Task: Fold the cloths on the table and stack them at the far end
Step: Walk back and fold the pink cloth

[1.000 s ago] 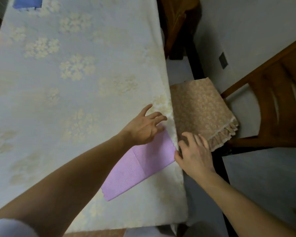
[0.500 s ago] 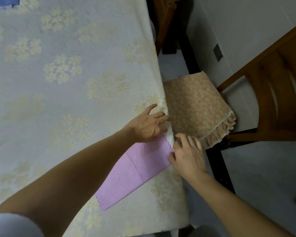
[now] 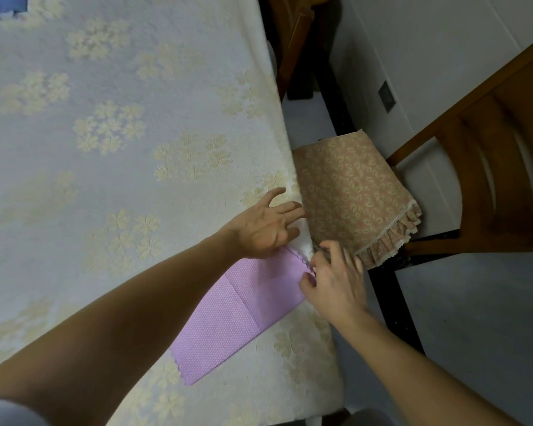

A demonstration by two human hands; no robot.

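A purple dotted cloth [image 3: 228, 318] lies folded into a long strip near the table's right edge, with a crease across its middle. My left hand [image 3: 265, 226] rests flat with spread fingers at the cloth's far end, by the table edge. My right hand [image 3: 333, 281] pinches the cloth's right edge with thumb and curled fingers. A blue cloth [image 3: 3, 6] shows at the far left corner of the table, mostly cut off by the frame.
The table [image 3: 120, 133] wears a pale flowered cover. To its right stands a wooden chair [image 3: 490, 167] with a beige frilled seat cushion [image 3: 351, 195]. Another dark chair [image 3: 293, 41] stands further back. Grey floor [image 3: 474, 333] lies on the right.
The view has shifted slightly. My right hand has moved from beside the table edge onto the purple cloth's edge and taken hold of it. My left hand has stayed at the cloth's far end.
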